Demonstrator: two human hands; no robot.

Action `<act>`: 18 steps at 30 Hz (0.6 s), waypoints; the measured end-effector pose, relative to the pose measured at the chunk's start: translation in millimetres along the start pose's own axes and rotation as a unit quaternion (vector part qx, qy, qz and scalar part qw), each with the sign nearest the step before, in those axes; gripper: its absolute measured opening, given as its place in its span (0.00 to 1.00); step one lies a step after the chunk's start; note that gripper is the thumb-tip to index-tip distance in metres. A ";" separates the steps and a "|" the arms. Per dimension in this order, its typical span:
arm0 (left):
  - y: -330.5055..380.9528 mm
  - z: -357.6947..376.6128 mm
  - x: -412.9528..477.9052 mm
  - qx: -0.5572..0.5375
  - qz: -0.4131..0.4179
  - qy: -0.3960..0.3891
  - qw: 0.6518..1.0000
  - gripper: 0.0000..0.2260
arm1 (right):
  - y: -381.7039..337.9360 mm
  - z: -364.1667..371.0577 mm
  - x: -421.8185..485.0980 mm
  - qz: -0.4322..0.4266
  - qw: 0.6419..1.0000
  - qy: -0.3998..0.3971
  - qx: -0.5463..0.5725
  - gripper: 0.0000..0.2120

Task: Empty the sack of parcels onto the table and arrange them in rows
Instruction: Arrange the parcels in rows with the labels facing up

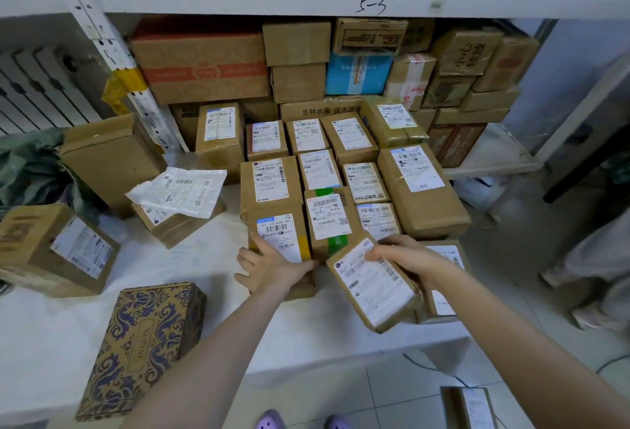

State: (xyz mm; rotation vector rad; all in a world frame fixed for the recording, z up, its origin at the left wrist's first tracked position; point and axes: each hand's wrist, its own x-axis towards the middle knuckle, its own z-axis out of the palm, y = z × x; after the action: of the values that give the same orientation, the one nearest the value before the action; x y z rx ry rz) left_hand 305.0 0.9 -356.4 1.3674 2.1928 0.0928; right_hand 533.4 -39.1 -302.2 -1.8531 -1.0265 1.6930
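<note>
My right hand (pixel 402 254) grips a tilted parcel (pixel 373 292), fingers curled over its far edge, holding it just above the near right corner of the table (pixel 191 261). My left hand (pixel 272 266) lies on the yellow-taped parcel (pixel 281 234) at the front of the rows of parcels (pixel 341 169), fingers straight and spread. The rows fill the table's right half, labels up. The green sack (pixel 30 162) lies crumpled at the far left. Loose boxes, a white mailer (pixel 179 190) and a patterned box (pixel 143 343) sit between.
</note>
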 end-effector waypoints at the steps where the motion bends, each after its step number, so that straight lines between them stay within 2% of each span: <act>1: -1.3 2.1 -1.7 0.003 0.014 0.015 1.000 0.63 | 6.0 -0.1 -1.9 0.011 0.999 0.027 -0.030 0.25; 3: -2.9 5.4 -8.8 0.002 0.052 0.046 0.998 0.59 | 17.2 3.7 -2.9 0.022 0.990 0.078 -0.113 0.32; 5: -3.0 8.3 -16.6 0.009 0.072 0.061 0.996 0.55 | 26.3 11.6 -0.6 0.022 0.962 0.136 -0.236 0.35; 7: -4.4 10.3 -21.3 0.021 0.075 0.059 0.995 0.53 | 34.4 21.4 2.3 0.010 0.932 0.181 -0.313 0.38; 8: -5.9 10.6 -22.5 0.021 0.075 0.057 0.995 0.53 | 37.5 26.1 3.0 -0.003 0.922 0.198 -0.334 0.37; 11: -10.9 11.1 -23.6 0.005 0.075 0.063 0.995 0.52 | 47.5 32.3 5.6 -0.060 0.876 0.241 -0.414 0.25; 15: -14.0 11.1 -25.0 0.014 0.077 0.055 0.995 0.54 | 59.7 40.3 4.4 -0.142 0.801 0.311 -0.492 0.31; 18: -15.1 12.2 -25.5 0.046 0.076 0.034 0.995 0.57 | 66.0 48.2 6.2 -0.179 0.760 0.340 -0.524 0.22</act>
State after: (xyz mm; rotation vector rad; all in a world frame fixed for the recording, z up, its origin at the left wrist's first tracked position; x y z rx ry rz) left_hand 307.1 -30.7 -361.3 1.6040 2.1686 0.0960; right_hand 501.9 -84.5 -362.8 -2.3187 -1.9758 0.0129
